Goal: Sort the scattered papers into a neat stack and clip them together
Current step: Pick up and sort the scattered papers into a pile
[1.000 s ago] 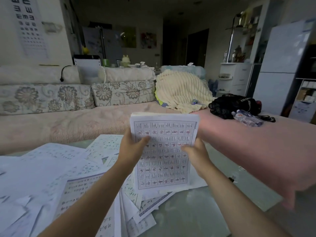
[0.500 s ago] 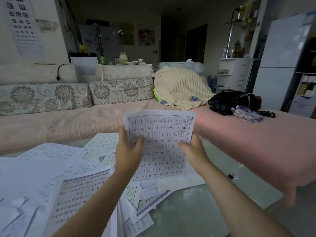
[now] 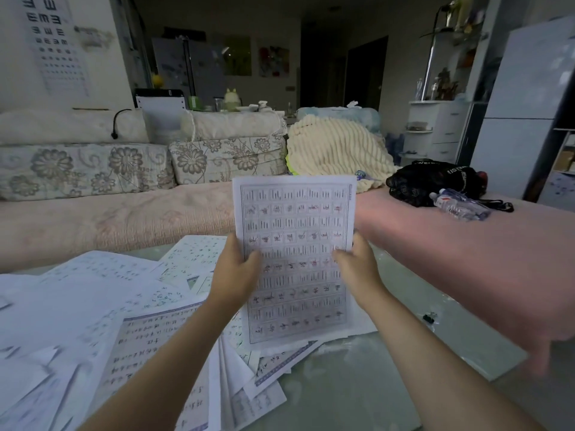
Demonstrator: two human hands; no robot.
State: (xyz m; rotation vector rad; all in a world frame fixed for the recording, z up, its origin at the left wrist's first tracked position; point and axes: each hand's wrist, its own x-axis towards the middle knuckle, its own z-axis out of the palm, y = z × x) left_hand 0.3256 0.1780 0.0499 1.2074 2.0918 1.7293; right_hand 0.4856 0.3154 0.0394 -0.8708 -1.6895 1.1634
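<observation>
I hold a thin stack of printed grid sheets (image 3: pixel 295 231) upright in front of me, its lower edge down among the loose papers on the table. My left hand (image 3: pixel 238 270) grips its left edge and my right hand (image 3: pixel 354 267) grips its right edge. Many scattered papers (image 3: pixel 102 306) cover the left half of the glass table (image 3: pixel 342 393), overlapping at odd angles. A small black binder clip (image 3: pixel 428 317) lies on the glass to the right of my right forearm, apart from the papers.
A pink-covered sofa (image 3: pixel 466 244) wraps around the table's far and right sides. On it lie a cream blanket (image 3: pixel 336 147), a black bag (image 3: pixel 432 181) and a plastic water bottle (image 3: pixel 457 205). Floral cushions (image 3: pixel 93 169) line the back.
The held stack has dropped and straightened so it stands upright on the table. Both hands slid up along its side edges.
</observation>
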